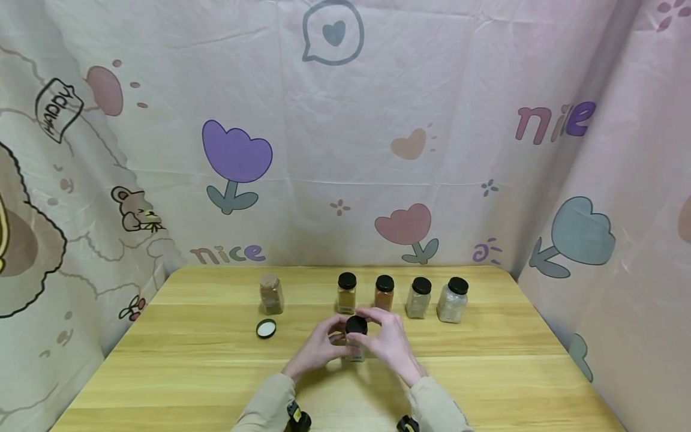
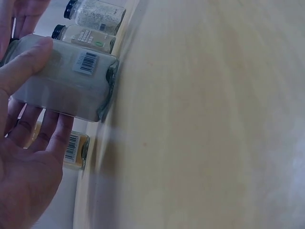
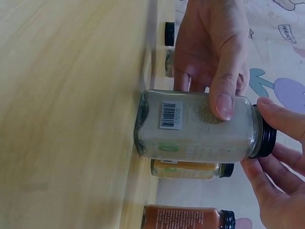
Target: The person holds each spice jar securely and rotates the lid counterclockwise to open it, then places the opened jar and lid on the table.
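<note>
Near the middle of the wooden table (image 1: 486, 372), a glass spice jar (image 1: 355, 351) stands upright between both hands. Its label shows a barcode and a green mark; the smaller print is too blurred to read. The left hand (image 1: 318, 348) wraps the jar's body, thumb across the front glass and fingers behind. The right hand (image 1: 390, 343) has its fingers curled round the jar's black cap (image 1: 356, 325), fingertips pressed to the rim.

Just beyond the hands, a row of four capped jars runs to the right: a yellow-filled jar (image 1: 346, 293), a reddish jar (image 1: 384, 293) and two pale jars (image 1: 418, 297). Farther left stands an uncapped brown jar (image 1: 271, 294), with a loose lid (image 1: 266, 328) lying white side up just in front of it. On the backdrop cloth (image 1: 345, 150) behind, "nice" is printed twice.
</note>
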`<move>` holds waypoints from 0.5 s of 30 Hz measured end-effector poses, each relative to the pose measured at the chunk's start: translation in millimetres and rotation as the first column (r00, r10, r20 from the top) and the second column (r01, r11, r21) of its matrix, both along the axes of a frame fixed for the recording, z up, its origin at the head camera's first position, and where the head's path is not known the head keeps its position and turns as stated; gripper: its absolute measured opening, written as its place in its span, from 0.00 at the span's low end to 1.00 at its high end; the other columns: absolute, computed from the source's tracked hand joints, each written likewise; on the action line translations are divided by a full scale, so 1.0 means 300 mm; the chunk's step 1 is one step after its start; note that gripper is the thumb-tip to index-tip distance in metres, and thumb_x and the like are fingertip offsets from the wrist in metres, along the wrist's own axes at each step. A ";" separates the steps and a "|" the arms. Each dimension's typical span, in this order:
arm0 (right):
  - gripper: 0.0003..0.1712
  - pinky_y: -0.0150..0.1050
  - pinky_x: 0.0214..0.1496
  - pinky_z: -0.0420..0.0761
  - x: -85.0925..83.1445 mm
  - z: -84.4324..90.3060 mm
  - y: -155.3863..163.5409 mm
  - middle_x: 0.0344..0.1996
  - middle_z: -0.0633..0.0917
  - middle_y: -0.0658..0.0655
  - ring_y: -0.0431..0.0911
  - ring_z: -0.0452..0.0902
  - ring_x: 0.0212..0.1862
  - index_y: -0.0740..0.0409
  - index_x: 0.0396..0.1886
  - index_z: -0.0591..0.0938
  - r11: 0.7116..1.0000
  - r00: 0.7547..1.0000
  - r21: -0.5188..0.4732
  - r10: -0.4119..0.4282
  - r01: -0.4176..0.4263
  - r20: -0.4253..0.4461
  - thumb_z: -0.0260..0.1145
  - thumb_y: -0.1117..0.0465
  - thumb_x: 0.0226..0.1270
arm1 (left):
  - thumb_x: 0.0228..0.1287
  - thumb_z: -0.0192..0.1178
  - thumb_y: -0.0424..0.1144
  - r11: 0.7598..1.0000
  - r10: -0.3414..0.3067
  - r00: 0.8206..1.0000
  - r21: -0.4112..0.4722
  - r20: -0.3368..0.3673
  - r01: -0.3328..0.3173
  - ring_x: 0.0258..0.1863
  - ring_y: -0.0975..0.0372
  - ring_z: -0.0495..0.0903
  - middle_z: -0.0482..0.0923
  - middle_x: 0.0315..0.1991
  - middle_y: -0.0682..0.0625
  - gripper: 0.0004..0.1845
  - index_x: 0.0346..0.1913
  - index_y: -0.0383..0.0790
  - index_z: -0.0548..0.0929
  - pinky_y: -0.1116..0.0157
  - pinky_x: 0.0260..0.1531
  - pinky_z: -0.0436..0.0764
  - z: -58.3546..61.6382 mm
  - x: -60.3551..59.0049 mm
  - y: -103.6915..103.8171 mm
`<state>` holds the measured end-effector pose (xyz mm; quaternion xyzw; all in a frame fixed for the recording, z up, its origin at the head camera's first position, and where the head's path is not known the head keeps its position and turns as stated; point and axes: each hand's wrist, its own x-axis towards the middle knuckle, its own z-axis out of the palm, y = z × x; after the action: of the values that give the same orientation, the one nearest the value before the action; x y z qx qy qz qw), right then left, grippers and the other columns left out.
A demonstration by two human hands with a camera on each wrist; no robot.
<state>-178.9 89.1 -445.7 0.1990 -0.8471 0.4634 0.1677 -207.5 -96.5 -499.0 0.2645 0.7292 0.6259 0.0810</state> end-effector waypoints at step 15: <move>0.27 0.41 0.55 0.87 -0.016 -0.005 0.008 0.44 0.91 0.58 0.50 0.87 0.47 0.60 0.48 0.88 0.999 0.999 0.003 0.036 -0.036 -0.012 0.84 0.64 0.44 | 0.55 0.73 0.29 0.999 -0.018 1.000 0.036 0.006 0.018 0.54 0.60 0.82 0.78 0.56 0.33 0.28 0.59 0.30 0.76 0.69 0.60 0.82 0.001 0.000 0.002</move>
<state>-183.6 91.6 -447.1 0.2171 -0.8431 0.4638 0.1640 -207.4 -95.9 -498.7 0.2702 0.7153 0.6389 0.0843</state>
